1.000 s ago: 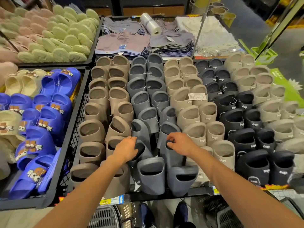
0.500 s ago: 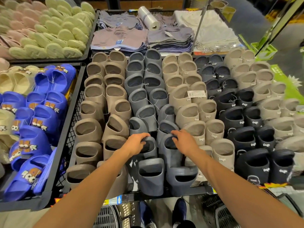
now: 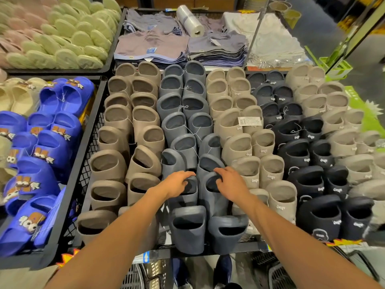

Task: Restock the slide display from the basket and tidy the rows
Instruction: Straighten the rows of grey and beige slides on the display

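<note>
A black wire display bin [image 3: 87, 163] holds slides upright in colour rows: brown [image 3: 108, 165], slate grey [image 3: 183, 119], beige [image 3: 235, 147], black [image 3: 295, 153] and pale beige [image 3: 341, 142]. My left hand [image 3: 177, 183] grips the strap of a grey slide [image 3: 188, 197] in the second row from the front. My right hand [image 3: 230, 183] grips the strap of the grey slide [image 3: 210, 197] beside it. Two more grey slides [image 3: 188, 228] stand in front of them at the bin's near edge. Dark baskets [image 3: 277, 272] sit on the floor below.
Left bin holds blue slides [image 3: 50, 147] with cartoon charms and cream ones. Green and pink slippers [image 3: 79, 38] fill the far left bin. Folded shirts [image 3: 152, 46] and a plastic bag roll [image 3: 189, 20] lie behind. A metal pole [image 3: 255, 34] rises at the back. My shoes [image 3: 223, 265] show below.
Both hands have shifted slightly forward and closer together on the two grey slides, pressing them upright. The view has tilted down a little.
</note>
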`<move>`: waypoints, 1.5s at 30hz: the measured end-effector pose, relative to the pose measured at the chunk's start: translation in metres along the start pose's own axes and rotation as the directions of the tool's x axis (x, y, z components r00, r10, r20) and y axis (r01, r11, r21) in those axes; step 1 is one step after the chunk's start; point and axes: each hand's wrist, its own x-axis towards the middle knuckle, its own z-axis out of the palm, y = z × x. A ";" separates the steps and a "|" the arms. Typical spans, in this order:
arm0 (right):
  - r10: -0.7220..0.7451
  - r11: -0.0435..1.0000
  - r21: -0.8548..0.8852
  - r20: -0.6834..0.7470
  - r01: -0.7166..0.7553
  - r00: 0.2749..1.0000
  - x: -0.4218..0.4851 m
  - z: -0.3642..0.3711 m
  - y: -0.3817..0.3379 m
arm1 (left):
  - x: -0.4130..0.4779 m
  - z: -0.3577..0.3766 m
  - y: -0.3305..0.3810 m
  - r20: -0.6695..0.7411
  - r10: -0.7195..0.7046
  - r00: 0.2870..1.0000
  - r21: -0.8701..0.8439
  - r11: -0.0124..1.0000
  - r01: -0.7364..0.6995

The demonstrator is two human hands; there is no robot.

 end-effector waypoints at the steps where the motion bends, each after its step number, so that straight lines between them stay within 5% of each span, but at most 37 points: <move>1: 0.010 1.000 0.007 0.010 -0.010 1.000 0.001 -0.001 0.000 | 0.000 0.000 0.000 -0.001 0.000 1.000 -0.026 1.000 0.000; 8: 0.087 0.993 0.089 -0.142 -0.075 0.986 0.021 -0.013 -0.014 | -0.005 -0.015 -0.005 -0.126 -0.026 0.992 -0.357 0.934 -0.021; 12: 0.073 0.997 0.035 -0.123 -0.069 0.990 0.036 -0.019 -0.019 | 0.005 -0.045 -0.021 -0.464 0.066 0.883 -0.070 0.991 -0.111; 16: 0.097 0.995 0.004 0.035 -0.098 0.995 0.054 -0.026 -0.017 | 0.018 -0.071 -0.033 -0.288 0.094 0.953 0.348 0.938 0.012; 20: 0.093 0.994 -0.073 0.148 -0.083 0.985 0.068 -0.024 -0.016 | 0.038 -0.074 -0.043 -0.169 0.052 0.984 0.471 0.881 0.035; 45: 0.012 1.000 0.003 0.119 -0.012 0.993 0.075 -0.018 -0.017 | 0.053 -0.046 -0.019 -0.355 -0.056 0.933 0.365 0.911 0.193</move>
